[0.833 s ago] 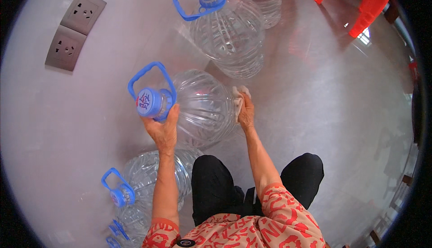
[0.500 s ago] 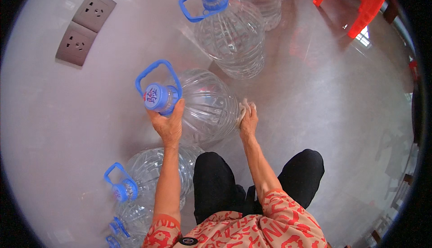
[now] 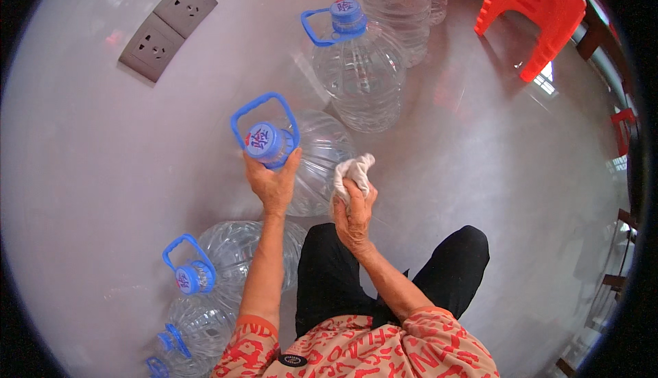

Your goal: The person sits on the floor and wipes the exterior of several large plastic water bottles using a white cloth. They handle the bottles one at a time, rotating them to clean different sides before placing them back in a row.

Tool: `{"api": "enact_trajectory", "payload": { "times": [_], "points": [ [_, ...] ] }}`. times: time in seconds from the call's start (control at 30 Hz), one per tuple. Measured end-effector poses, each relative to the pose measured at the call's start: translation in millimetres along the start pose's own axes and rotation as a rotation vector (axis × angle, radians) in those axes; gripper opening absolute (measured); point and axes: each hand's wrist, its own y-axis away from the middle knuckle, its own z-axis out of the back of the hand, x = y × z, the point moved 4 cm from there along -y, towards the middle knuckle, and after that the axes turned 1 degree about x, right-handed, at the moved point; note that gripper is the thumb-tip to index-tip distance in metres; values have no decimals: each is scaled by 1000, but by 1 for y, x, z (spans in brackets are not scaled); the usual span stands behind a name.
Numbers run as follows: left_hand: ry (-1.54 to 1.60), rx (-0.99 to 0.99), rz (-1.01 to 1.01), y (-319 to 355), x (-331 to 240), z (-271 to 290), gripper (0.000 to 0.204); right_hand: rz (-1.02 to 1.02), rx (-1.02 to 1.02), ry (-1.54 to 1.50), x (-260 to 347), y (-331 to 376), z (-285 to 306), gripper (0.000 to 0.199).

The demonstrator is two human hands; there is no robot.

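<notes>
Looking down through the head camera, I see a person in a red patterned top and black trousers crouched over a pale, glossy floor (image 3: pixel 480 172). The left hand (image 3: pixel 274 185) is clenched around the neck of a large clear water jug (image 3: pixel 317 162), just under its blue cap (image 3: pixel 264 141) and blue carry handle — the jug is tipped toward the person, in front of the knees. The right hand (image 3: pixel 355 215) is grasping a bunched white cloth (image 3: pixel 351 171), which is pressed against the jug's side. Beyond it another clear jug with a blue cap (image 3: pixel 360 69) stands upright, with more clear bottles (image 3: pixel 401 4) behind it. At the person's left, two more blue-capped jugs (image 3: pixel 229 261) stand near the left elbow. A red plastic stool (image 3: pixel 538 15) sits at the upper right, well apart — and two grey wall sockets (image 3: pixel 166 27) show at the upper left.
</notes>
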Motion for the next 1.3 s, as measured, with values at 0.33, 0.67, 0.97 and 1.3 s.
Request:
{"api": "enact_trajectory", "payload": {
  "times": [0.33,0.67,0.97,1.3],
  "points": [
    [-42,-4,-6,-3,-8,1,62,84,439,44,-22,-146,-48,24],
    [-23,-20,19,1,1,0,59,366,351,75,16,-128,-38,25],
    [37,22,28,-2,-4,2,53,325,105,157,48,-59,-21,24],
    [6,1,15,-3,-5,-2,51,-174,379,116,-28,-155,-59,23]
  ]
}}
